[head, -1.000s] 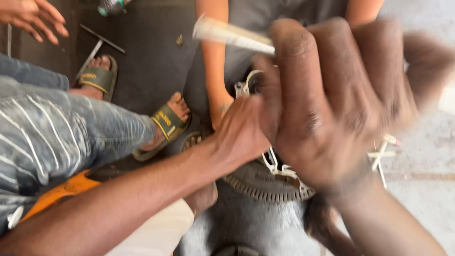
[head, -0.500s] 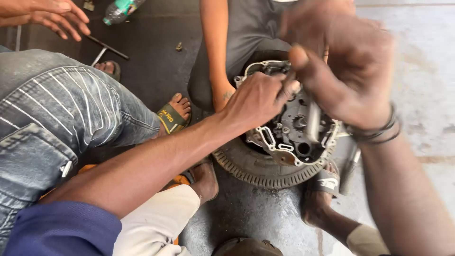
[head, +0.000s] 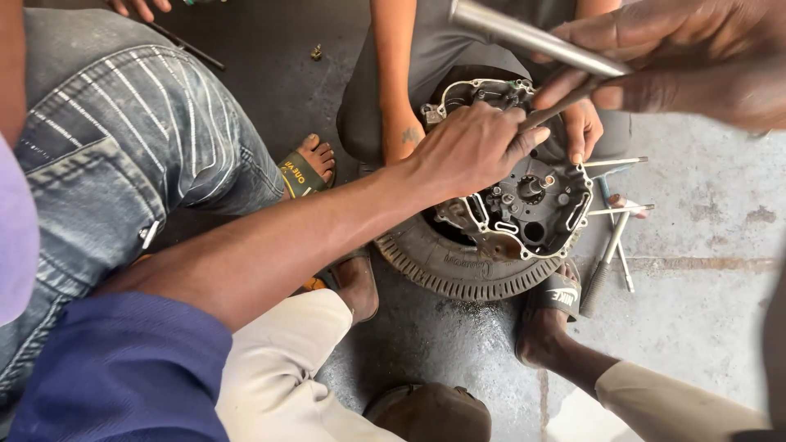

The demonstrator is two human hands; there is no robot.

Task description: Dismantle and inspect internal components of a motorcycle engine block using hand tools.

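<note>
My left hand (head: 475, 147) reaches from the lower left and rests on an open engine case (head: 532, 205). Its fingertips pinch the lower end of a thin dark rod (head: 565, 102). My right hand (head: 679, 61) is close to the camera at the upper right. It grips a shiny steel bar (head: 524, 33) that points up and left above the case. The case shows gears and shafts inside and lies on a small tyre (head: 467, 274).
Another person's forearm (head: 397, 82) and hand (head: 585, 127) steady the case from the far side. A person's leg in striped jeans (head: 123, 147) fills the left. Sandalled feet (head: 307, 168) stand around the tyre. Long tools (head: 614, 245) lie on the concrete at the right.
My right hand has lifted away from the case to the upper right, with the steel bar in it. My left hand has stayed on the case.
</note>
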